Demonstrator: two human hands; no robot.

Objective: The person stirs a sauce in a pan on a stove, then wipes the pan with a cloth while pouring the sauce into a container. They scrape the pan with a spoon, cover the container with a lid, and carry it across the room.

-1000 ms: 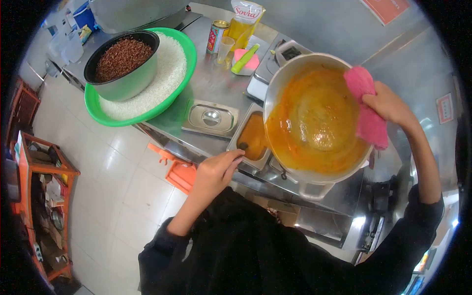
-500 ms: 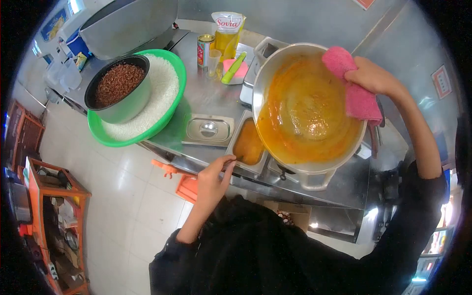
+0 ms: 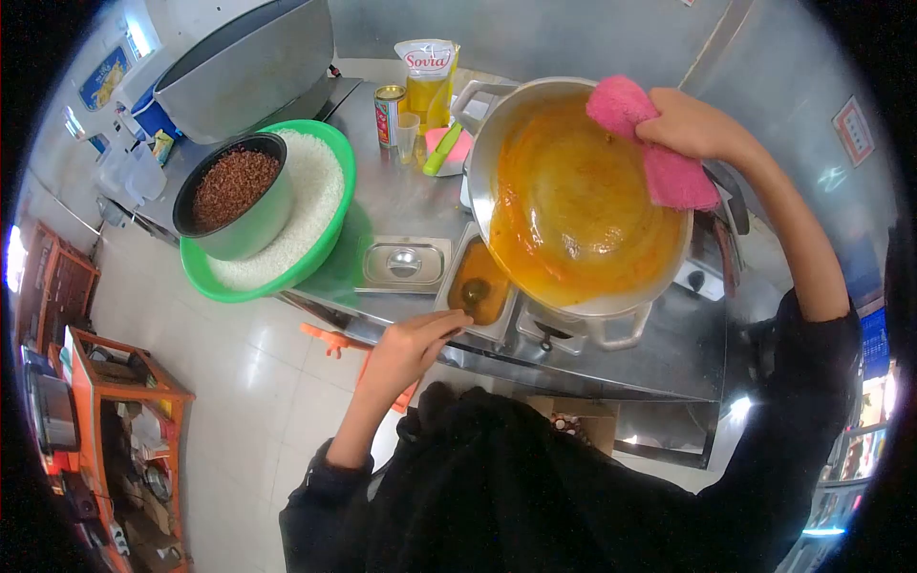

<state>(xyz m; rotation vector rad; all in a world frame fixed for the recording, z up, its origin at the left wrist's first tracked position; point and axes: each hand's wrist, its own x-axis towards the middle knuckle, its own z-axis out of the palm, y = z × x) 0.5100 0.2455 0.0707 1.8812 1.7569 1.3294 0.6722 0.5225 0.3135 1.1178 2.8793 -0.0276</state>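
Observation:
My right hand [image 3: 693,124] grips a pink cloth [image 3: 680,180] against the upper right rim of a large metal pot [image 3: 616,331]. The pot looks tilted; glossy orange sauce [image 3: 597,215] coats its inside. Just left of the pot stands a rectangular steel container [image 3: 449,288] with orange sauce. A dark round object [image 3: 475,291] shows in that sauce. My left hand [image 3: 420,339] is at the container's near left corner, its fingers pinched together; what they hold is too small to make out. A steel lid [image 3: 403,263] lies left of the container.
A green basin [image 3: 351,172] of white rice holds a rice-cooker pot [image 3: 250,224] of dark red grains. Behind stand an oil pouch [image 3: 428,86], a can [image 3: 389,115] and a clear cup [image 3: 408,136]. A stove [image 3: 705,272] is at the right, orange shelves [image 3: 86,382] at the lower left.
The pot has shifted slightly left with my right hand and the cloth. The dark round object now shows in the container's sauce. My left hand stays at the container's corner. The camera view has shifted.

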